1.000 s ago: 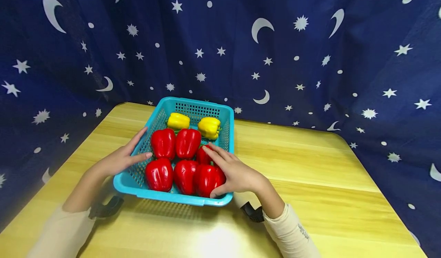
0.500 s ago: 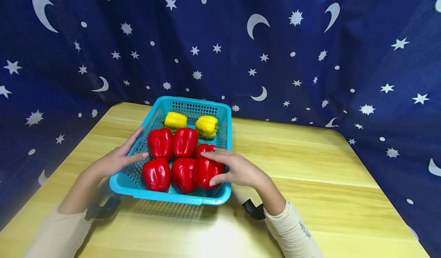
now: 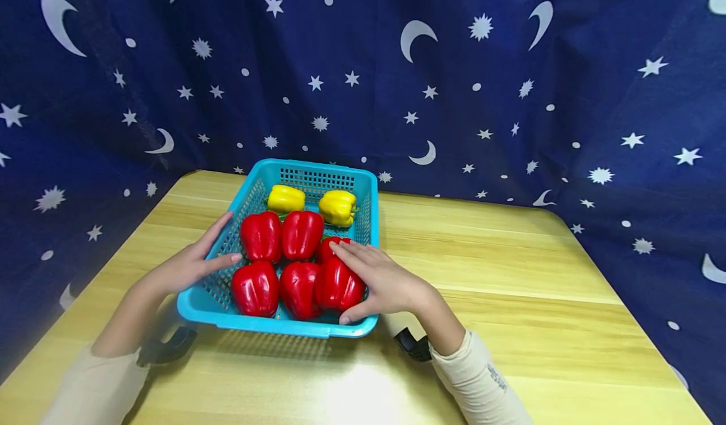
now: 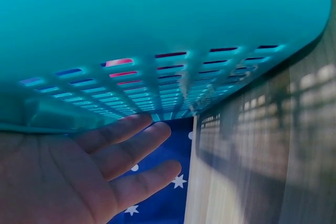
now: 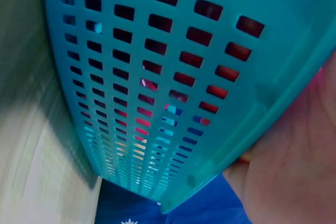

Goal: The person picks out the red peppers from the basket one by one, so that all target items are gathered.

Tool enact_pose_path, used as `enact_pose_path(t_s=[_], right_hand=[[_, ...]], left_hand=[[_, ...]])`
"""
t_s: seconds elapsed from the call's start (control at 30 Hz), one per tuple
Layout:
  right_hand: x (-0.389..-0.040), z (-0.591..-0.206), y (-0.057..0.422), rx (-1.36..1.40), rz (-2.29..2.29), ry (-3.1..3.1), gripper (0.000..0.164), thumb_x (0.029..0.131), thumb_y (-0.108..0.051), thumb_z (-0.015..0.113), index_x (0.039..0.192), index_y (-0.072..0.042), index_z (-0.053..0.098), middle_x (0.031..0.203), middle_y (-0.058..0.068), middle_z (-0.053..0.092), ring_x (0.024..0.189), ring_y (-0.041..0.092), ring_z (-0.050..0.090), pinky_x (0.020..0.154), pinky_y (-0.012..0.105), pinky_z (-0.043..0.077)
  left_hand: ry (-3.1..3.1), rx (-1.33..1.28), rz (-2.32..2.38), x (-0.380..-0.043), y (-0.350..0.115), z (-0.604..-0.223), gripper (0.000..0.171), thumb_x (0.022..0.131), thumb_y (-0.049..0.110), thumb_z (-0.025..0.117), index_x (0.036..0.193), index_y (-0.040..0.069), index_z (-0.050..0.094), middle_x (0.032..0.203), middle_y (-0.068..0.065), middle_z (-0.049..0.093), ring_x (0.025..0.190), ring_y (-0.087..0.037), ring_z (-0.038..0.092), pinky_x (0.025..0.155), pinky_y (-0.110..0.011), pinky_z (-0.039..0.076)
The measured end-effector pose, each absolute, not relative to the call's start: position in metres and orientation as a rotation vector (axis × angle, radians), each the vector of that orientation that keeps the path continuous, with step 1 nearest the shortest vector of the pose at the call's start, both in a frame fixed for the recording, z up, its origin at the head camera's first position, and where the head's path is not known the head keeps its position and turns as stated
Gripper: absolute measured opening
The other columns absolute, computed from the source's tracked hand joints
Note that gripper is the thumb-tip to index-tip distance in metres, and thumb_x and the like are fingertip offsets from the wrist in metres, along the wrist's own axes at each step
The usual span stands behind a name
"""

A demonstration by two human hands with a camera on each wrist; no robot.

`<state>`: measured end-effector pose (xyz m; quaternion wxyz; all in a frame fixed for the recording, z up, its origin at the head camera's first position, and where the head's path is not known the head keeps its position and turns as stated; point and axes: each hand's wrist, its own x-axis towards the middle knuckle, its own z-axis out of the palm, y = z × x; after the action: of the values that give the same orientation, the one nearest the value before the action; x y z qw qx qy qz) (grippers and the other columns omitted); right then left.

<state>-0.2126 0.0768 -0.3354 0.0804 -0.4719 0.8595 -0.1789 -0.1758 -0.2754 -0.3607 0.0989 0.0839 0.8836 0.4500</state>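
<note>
A blue plastic basket [image 3: 252, 325] holds several glossy red bell peppers [image 3: 255, 288] in two rows, with two yellow bell peppers [image 3: 338, 208] behind them. My left hand [image 3: 190, 266] rests at the basket's left rim, thumb over the edge and fingers stretched along the outside. In the left wrist view its fingers [image 4: 134, 153] look straight, close to the slotted wall. My right hand [image 3: 388, 285] reaches over the right rim. Its spread fingers lie over the front right red pepper [image 3: 338, 286], and its thumb lies near the front corner. A red pepper behind is partly hidden by the fingers.
The basket stands on a light wooden table [image 3: 510, 299], whose bare surface extends to the right. A dark blue curtain [image 3: 363, 65] with white moons and stars hangs behind and along both sides. Dark wrist straps [image 3: 413, 345] show near the sleeves.
The head view has shifted a little. My right hand's fingers drew together around the front right pepper half a second ago; now they lie spread over it. My left hand stays at the rim.
</note>
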Motion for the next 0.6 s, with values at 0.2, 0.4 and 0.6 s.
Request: enact_pose_path(t_s=[0.2,0.4,0.6], right_hand=[[-0.2086,-0.3362,0.0740,-1.343,-0.528,2.616,0.111,0.065,-0.052,0.074,0.148,-0.013,0.012,0.150,0.012,0.023,0.139,0.031,0.017,0.111,0.051,0.018],[-0.2052,-0.3367,0.0700,-1.346,-0.532,2.706,0.105,0.066,-0.048,0.075,0.147,-0.013,0.017,0.133,0.012,0.041,0.126,0.029,0.034,0.102,0.043,0.036],[-0.2057,-0.3365,0.0699,-1.315,-0.607,2.702,0.098,0.065,-0.038,0.078,0.144,-0.015,0.025,0.120,0.010,0.046,0.113,0.024,0.040,0.082,0.033,0.048]], left_hand=[[2.638,0.280,1.291,-0.1748,-0.2743,-0.3580,0.088,0.087,0.033,0.054,0.146,0.026,-0.011,0.149,-0.027,0.003,0.126,-0.058,0.019,0.079,-0.060,0.047],[2.640,0.285,1.289,-0.1761,-0.2755,-0.3579,0.086,0.089,0.033,0.053,0.146,0.026,-0.012,0.149,-0.027,0.003,0.127,-0.057,0.019,0.082,-0.061,0.045],[2.648,0.262,1.261,-0.1760,-0.2758,-0.3591,0.087,0.088,0.036,0.052,0.145,0.029,-0.013,0.150,-0.026,0.001,0.127,-0.058,0.015,0.083,-0.064,0.043]])
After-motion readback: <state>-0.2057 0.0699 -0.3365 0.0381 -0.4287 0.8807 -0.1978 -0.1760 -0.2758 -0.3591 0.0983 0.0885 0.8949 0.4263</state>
